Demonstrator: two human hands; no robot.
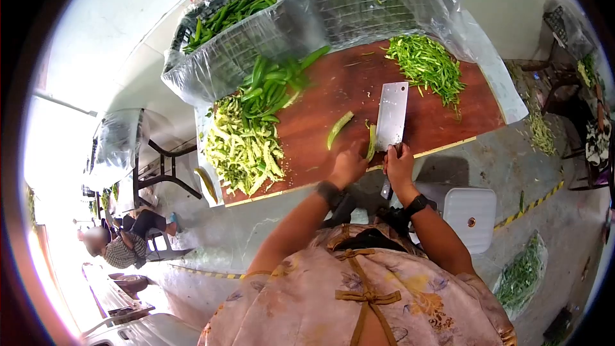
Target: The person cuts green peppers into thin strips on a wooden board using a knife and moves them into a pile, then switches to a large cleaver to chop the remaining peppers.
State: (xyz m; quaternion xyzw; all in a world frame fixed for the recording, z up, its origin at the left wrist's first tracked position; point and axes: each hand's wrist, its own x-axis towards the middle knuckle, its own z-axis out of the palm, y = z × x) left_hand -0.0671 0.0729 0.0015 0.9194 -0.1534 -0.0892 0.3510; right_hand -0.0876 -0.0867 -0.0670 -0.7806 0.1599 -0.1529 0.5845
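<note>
My right hand is closed round the handle of a cleaver, whose broad blade lies almost flat over the brown table. Beside the blade, my left hand has its fingers on a narrow piece of green pepper near the table's front edge. Another cut pepper piece lies just beyond that hand. Whole green peppers are heaped at the back left, touching a pile of pale, seedy pepper cores. Thin green pepper strips form a heap at the back right.
Behind the table stand plastic-lined crates, the left crate holding green peppers. A white stool is on the floor to my right, near a bag of greens. Far left, a person sits.
</note>
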